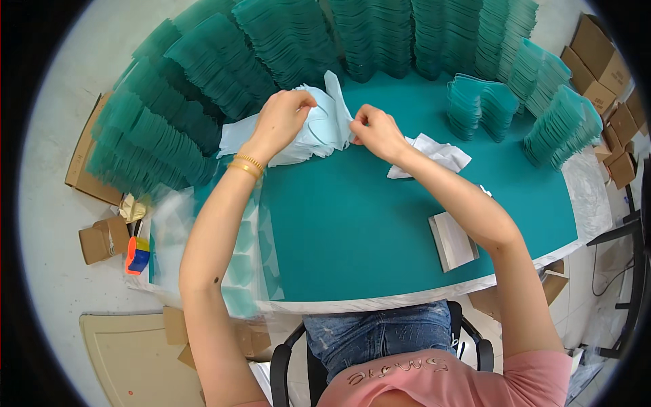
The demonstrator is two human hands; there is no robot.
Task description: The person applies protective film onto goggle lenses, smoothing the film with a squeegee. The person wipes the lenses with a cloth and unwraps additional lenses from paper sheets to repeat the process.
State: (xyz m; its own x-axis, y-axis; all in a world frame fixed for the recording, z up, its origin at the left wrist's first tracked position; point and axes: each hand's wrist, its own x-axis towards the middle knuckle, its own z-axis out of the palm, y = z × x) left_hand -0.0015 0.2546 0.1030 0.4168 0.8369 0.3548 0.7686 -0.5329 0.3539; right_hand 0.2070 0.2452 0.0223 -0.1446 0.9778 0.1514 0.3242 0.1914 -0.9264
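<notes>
A loose pile of thin pale-blue and white sheets (302, 152) lies at the far middle of the table. My left hand (285, 115) is over its left side, fingers curled in a pinch; what they hold, if anything, I cannot make out. At the pile's right edge my right hand (376, 129) is closed, pinching the side of a pale sheet (335, 102) that stands up from the pile. Close to my right wrist lies a crumpled white cloth (437, 156). Between the hands, a rounded pale-blue piece (319, 125) shows on top of the pile.
Tall stacks of thin clear-teal plastic pieces (291, 47) curve round the table's far and left edges. Shorter stacks (481, 105) stand at the right. A small open box (453, 241) is under my right forearm. Plastic film (244, 251), a tape dispenser (137, 255) and a carton (103, 241) sit leftward.
</notes>
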